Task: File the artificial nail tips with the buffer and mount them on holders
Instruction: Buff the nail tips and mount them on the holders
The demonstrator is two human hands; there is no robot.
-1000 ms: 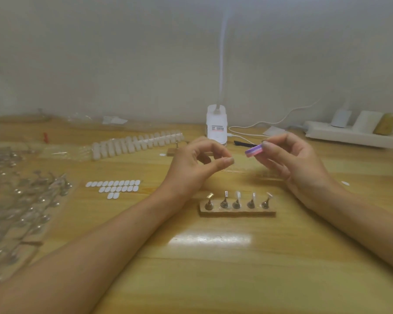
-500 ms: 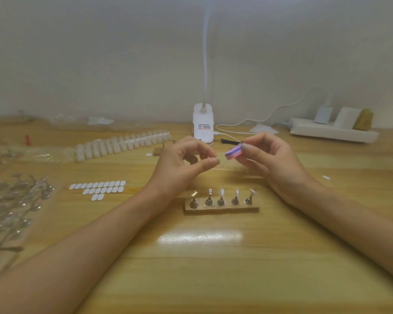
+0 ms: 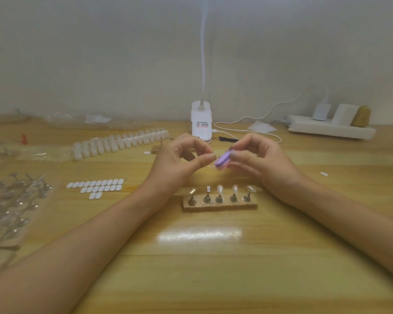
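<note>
Above the table's middle, my right hand [image 3: 264, 163] grips a small purple buffer [image 3: 222, 160] between thumb and fingers. The buffer's end meets the pinched thumb and forefinger of my left hand [image 3: 179, 163]. What they pinch is a small clear nail tip, too faint to make out. Just in front of both hands lies a wooden base [image 3: 220, 206] with several metal holders. The three holders on the right [image 3: 234, 193] carry pale nail tips. The two on the left [image 3: 199, 196] look bare.
A long strip of white nail tips [image 3: 120, 142] lies at the back left, with rows of white adhesive tabs [image 3: 95, 186] nearer. Loose metal holders in clear plastic [image 3: 11, 205] fill the left edge. A white lamp base [image 3: 201, 123] and power strip [image 3: 331, 130] stand by the wall.
The buffer has come closer to my left fingertips and tilted down. Both hands stay in the same place over the wooden base; the view shifted slightly.
</note>
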